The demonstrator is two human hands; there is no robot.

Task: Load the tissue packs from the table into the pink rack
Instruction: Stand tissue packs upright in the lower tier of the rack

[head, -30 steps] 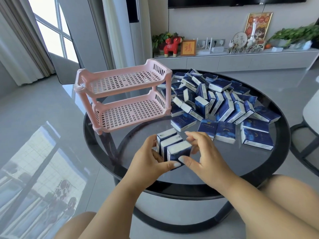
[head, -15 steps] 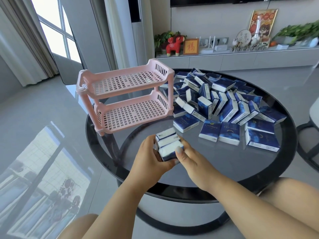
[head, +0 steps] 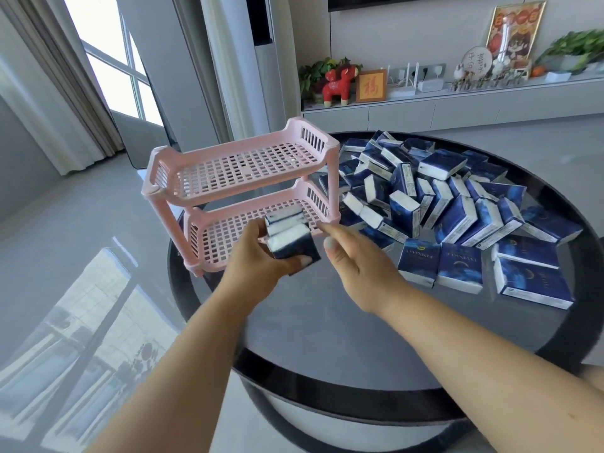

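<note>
- worktop: round dark glass; big heap of loose tissue packs on its far/right side, none in rack yet.
- pink rack: 2 tiers, both bare, stands at worktop's left edge.
- left grip clasps a small stack of packs just in front of lower tier – step in hand: first load.
- right grip: fingers relaxed, holds nothing, beside stack.
- next: prob slide stack into lower tier w/o clipping the rim.

Pink rack: moulded plastic, matt, perforated shelves. Tissue packs: thin glossy film wrap, dark blue print, white paper showing at the ends. I note the counter is dark glass, smooth, highly reflective, with a black gloss rim. Floor: polished, mirror-like
</note>
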